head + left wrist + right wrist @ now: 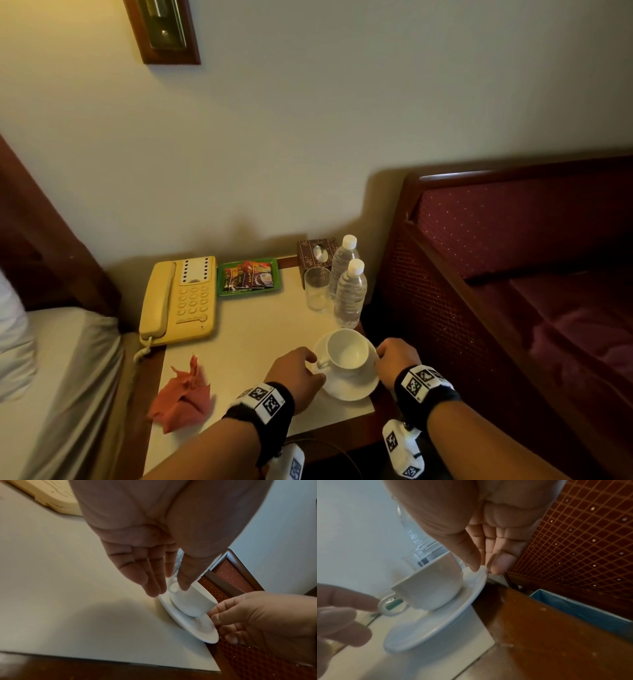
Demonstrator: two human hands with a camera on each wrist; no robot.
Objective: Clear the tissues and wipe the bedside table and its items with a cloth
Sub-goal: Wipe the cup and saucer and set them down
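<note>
A white cup (347, 349) stands tilted on its saucer (349, 390) at the near right corner of the cream-topped bedside table (260, 329). My left hand (317, 366) pinches the cup's handle (173, 588) between thumb and fingers. At the saucer's right rim, my right hand (378, 356) pinches a small white tissue (479, 574) with thumb and forefinger (500, 563). The tissue lies on the saucer beside the cup's foot. A crumpled red cloth (183, 397) lies untouched on the table's near left part.
A yellow telephone (178, 301), a green tray of sachets (248, 275), a tissue box (313, 255), a glass (318, 289) and two water bottles (349, 294) line the back. A bed (68, 377) is left, a maroon bed frame (496, 274) right. A blue-lined bin (582, 609) sits below.
</note>
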